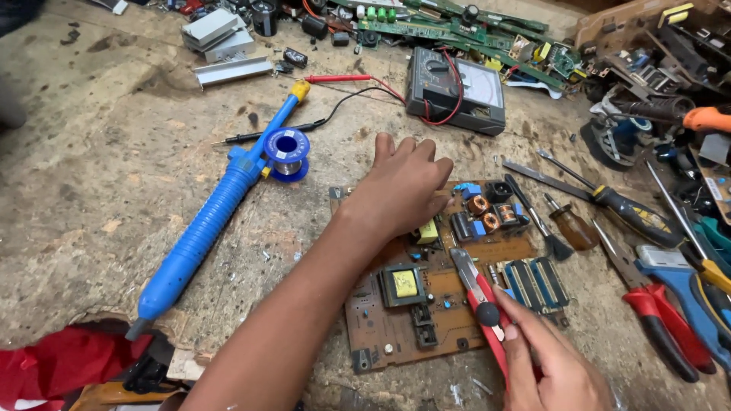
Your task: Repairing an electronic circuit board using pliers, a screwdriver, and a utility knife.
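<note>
Scuffed, stained workbench [114, 190] fills the frame, littered with tools and electronic scrap. At centre lies a brown circuit board [449, 293], flat on the bench, carrying copper coils, a yellow-topped transformer and dark ribbed heat sinks. My left hand [400, 186] comes in from the lower left and presses palm-down on the board's upper left part, fingers spread loosely and closed on nothing. My right hand [552, 365], at the lower right, is clamped around a red utility knife [480, 301], thumb on its black slider; the blade [461, 262] points up and left and sits over the middle of the board, though I cannot tell whether the tip touches it.

Left of the board, a long blue desoldering pump [205, 228] lies diagonally, with a blue spool of solder wire [287, 152] just beside its upper end. Toward the upper centre rests an analogue multimeter [457, 91] with red and black leads trailing left. Right of the board are screwdrivers [609, 202] and red-handled pliers [662, 327]. Green circuit boards [457, 30] crowd the top edge.
</note>
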